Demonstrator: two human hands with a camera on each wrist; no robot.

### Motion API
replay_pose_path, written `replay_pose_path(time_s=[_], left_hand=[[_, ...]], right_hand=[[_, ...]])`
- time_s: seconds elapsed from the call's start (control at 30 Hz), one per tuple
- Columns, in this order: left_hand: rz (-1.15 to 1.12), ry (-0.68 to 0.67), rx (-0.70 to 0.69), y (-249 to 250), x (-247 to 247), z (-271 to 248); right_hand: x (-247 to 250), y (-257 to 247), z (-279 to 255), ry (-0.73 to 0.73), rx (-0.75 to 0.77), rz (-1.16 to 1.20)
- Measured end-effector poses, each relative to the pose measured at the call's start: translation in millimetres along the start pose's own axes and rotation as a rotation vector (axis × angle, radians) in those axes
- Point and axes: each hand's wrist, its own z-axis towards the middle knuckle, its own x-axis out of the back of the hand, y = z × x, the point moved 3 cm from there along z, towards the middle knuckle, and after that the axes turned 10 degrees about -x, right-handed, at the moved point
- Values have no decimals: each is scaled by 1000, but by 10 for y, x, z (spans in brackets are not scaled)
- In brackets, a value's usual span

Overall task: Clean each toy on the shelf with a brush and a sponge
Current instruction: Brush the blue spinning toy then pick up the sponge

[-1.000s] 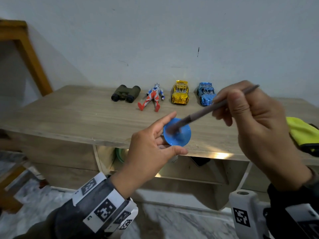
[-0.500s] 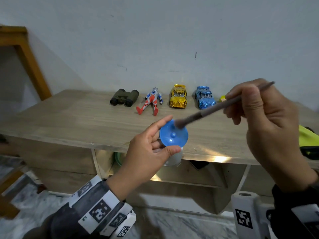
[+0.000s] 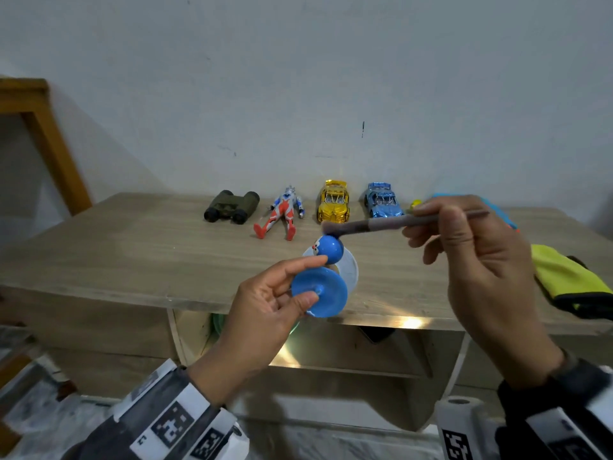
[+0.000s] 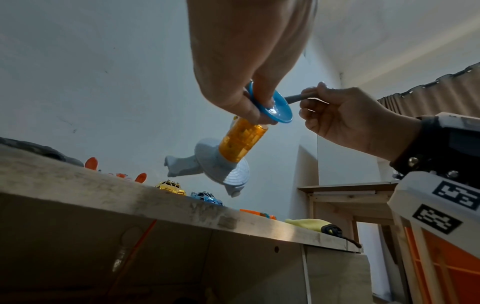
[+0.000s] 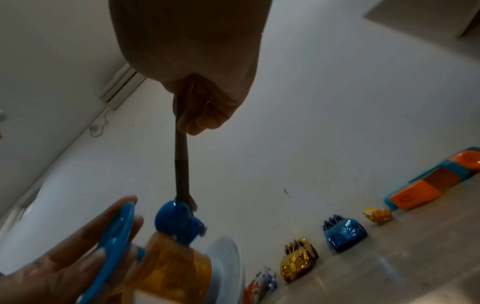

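My left hand [image 3: 308, 280] pinches the blue disc [image 3: 320, 297] at one end of a toy [image 4: 241, 142] with an amber see-through body, a white disc and a blue cat figure [image 3: 328, 249]. The toy hangs in the air over the front edge of the wooden shelf top [image 3: 132, 254]. A thin dark brush [image 3: 374, 225] is gripped in my right hand [image 3: 438, 224], and its bristles touch the top of the figure's head [image 5: 174, 218]. The right wrist view shows the brush [image 5: 181, 164] reaching down from my right hand [image 5: 189, 123].
Along the wall lie toy binoculars [image 3: 231, 207], an action figure [image 3: 282, 215], a gold car [image 3: 334, 202], a blue car [image 3: 383, 202], a small yellow toy [image 3: 415, 204] and an orange-teal toy [image 5: 428, 185]. A yellow cloth [image 3: 564, 277] lies at the right.
My left hand has turned the toy, so the cat figure now shows above the blue disc. The brush tip has moved from the disc's face up onto the figure's head.
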Motion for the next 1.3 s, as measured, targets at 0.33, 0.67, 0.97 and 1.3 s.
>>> replay_pose_path(time_s=[0.33, 0.67, 0.97, 1.3], left_hand=[[-45, 42, 31, 0, 8, 10], [-416, 198, 180, -46, 76, 64], [-549, 309, 265, -117, 107, 103], [-659, 382, 330, -122, 106, 137]], right_hand=[[43, -61, 36, -38, 30, -93], [34, 270, -11, 23, -34, -309], [-57, 242, -42, -86, -35, -290], [-215, 275, -183, -235, -76, -243]])
